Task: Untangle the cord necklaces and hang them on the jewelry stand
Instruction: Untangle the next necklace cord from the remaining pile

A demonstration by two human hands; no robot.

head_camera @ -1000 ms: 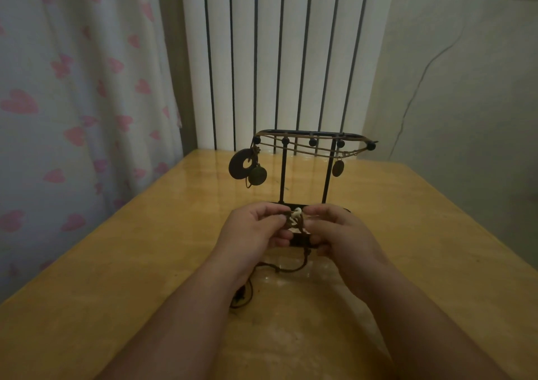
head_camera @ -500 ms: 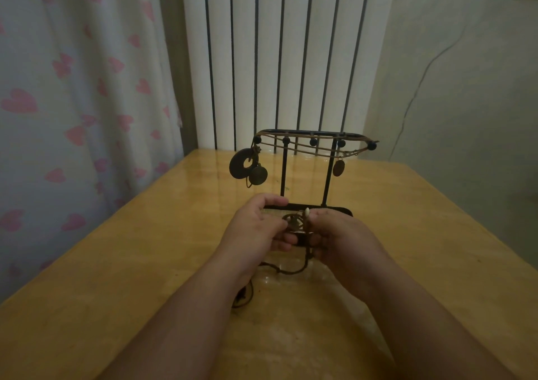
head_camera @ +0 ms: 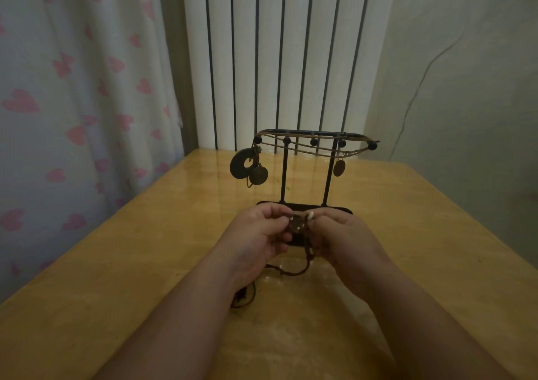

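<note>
Loosening under way: the tangled cord necklace [head_camera: 297, 226] is pinched by fingertips of left hand [head_camera: 256, 241] and right hand [head_camera: 342, 241], just before the jewelry stand [head_camera: 283, 176], with its tail left on the table [head_camera: 145, 263]. Versus a second ago, the hands are drawn slightly apart. Hanging judged premature.

1. This is a room in a home.
2. A white fabric curtain printed with pink hearts [head_camera: 72, 103] hangs along the left side.
3. A tall white ribbed column radiator [head_camera: 291, 59] stands behind the glossy yellow wooden bench [head_camera: 116, 263].
4. The bench carries one small black metal jewelry stand [head_camera: 283, 170].
5. A pale plaster wall [head_camera: 480, 103] closes the right side; a thin dark line runs up it, cable or crack unclear.
</note>
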